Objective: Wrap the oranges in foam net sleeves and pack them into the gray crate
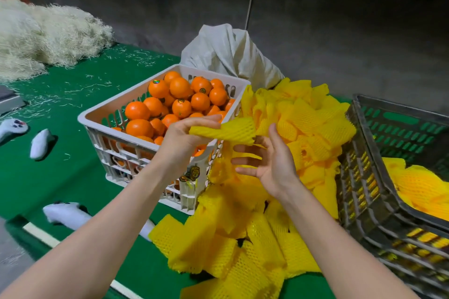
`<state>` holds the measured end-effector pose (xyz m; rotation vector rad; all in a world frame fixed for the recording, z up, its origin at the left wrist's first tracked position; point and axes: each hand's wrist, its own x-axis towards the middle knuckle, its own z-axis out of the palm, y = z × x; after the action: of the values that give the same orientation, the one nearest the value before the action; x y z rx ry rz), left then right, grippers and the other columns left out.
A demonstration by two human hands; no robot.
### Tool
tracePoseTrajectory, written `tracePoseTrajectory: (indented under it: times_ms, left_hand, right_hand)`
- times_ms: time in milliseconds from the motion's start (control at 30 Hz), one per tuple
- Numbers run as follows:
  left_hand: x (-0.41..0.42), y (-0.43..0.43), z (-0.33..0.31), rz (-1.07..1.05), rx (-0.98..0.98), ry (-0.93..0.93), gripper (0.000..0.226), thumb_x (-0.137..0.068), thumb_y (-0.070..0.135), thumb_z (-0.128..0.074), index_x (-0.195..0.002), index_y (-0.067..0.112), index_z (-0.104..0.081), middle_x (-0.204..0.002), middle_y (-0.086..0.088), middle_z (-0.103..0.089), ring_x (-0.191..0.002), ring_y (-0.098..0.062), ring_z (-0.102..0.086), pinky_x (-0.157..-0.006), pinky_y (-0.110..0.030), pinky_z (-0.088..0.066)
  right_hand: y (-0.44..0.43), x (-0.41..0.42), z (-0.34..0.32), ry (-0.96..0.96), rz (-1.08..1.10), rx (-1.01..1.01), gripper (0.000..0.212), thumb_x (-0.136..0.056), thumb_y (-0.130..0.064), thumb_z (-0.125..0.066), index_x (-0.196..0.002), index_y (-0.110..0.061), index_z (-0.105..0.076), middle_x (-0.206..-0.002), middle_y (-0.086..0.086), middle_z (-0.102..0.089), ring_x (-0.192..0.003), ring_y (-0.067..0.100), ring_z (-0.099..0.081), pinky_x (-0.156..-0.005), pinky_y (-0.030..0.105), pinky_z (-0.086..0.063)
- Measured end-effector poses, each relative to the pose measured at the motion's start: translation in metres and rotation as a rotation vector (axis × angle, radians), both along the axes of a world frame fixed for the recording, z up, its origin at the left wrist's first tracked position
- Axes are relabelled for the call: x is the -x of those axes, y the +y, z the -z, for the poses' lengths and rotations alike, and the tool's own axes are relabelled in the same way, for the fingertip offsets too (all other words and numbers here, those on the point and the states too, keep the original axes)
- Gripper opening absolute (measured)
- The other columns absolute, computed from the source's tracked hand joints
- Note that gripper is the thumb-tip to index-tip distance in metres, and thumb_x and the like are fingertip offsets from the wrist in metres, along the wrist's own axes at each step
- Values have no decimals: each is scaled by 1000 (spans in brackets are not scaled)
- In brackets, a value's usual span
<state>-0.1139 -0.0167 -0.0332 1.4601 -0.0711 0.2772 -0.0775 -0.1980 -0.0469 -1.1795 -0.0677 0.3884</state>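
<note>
Sleeve point(226, 131) pinched by left hand point(184, 139), right hand point(269, 162) spread beside it; gray crate point(356, 177) rightward barely filled, oranges point(179, 94) ahead piled high.

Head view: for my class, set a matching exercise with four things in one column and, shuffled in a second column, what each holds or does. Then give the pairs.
Column one
1. white crate
2. gray crate
3. left hand
4. right hand

Column two
a. pinches a yellow foam sleeve
b. open, fingers spread, holding nothing
c. holds bare oranges
d. holds yellow-sleeved fruit

Pairs: 1-c, 2-d, 3-a, 4-b
</note>
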Motion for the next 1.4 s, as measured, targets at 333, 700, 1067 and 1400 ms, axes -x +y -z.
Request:
tracePoseTrajectory:
  times_ms: [333,700,1067,1400]
  left_hand:
    - [-14,-17,9,-125,-10,-33,51,-86,-21,-41,-90,20,-71,-106,3,-68,-98,-15,-66,-70,-23,-55]
    - [-10,-64,-4,3,-182,103,43,-70,32,-75,-106,13,-59,-100,-4,-65,-82,-9,-64,-73,-30,-54]
    - [-38,-33,-1,118,-28,173,8,-85,-1,-62,-93,0,-62,-89,-16,-60,-77,-26,-54,-66,-36,-48]
    - [-35,-30,3,140,-286,41,24,-77,1,-74,-69,11,-54,-95,1,-61,-70,-8,-60,-56,-24,-51]
  right_hand:
    - [-22,-1,-6,-179,73,-21,24,-87,6,-50,-92,-14,-61,-76,-4,-71,-69,12,-68,-52,29,-55]
    - [-17,-5,12,-834,461,599,24,-74,-9,-74,-81,-21,-55,-76,-19,-58,-72,-5,-55,-61,23,-42]
    - [-25,-40,3,-364,309,182,22,-93,-23,-52,-114,-19,-60,-107,-9,-62,-96,-1,-57,-75,12,-45]
    - [1,-62,10,-487,481,389,24,-81,-1,-64,-70,-19,-51,-69,5,-49,-63,10,-43,-57,24,-36]
